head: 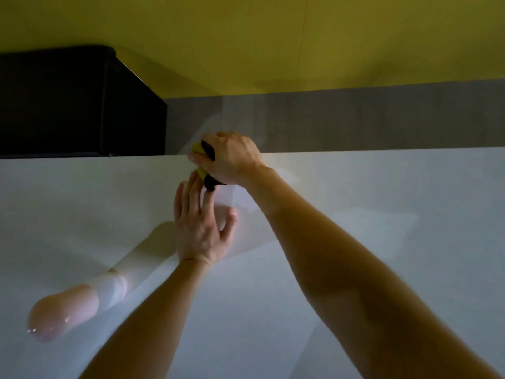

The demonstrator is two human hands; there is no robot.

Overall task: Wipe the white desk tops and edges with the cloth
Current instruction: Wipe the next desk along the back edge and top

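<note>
1. Desk top (pixel 382 214) — white, smooth and faintly glossy — fills the lower half of the view, its far edge running straight across the middle from left to right.
2. Near the desk top's left edge, toward the near side, lies a pale pinkish rounded shape (pixel 64 313). It is blurred, and I cannot tell what it is.
3. Beyond the far edge at the left stands a black box (pixel 76 102), dark and square-cornered. It is set against a yellow wall (pixel 273 36) with a grey band (pixel 355 119) beneath it.
4. Left of centre, the left hand (pixel 200 228) lies palm down over the desk top, a little back from the far edge. Its fingers (pixel 191 192) are straight and close together, with the thumb spread out to the right, and it holds nothing. The fingertips reach the near end of the cloth. A thin band (pixel 200 259) circles the wrist.
5. At the middle of the far edge sits the cloth (pixel 209 181), yellow and black and bunched up over the edge itself — part on the top surface, part showing past the lip.
6. Just right of it, the right hand (pixel 235 157) covers the cloth from above, knuckles up. Its fingers curl tightly round the cloth and grip it against the far edge. The right forearm stretches back across the desk top toward the near right corner.
</note>
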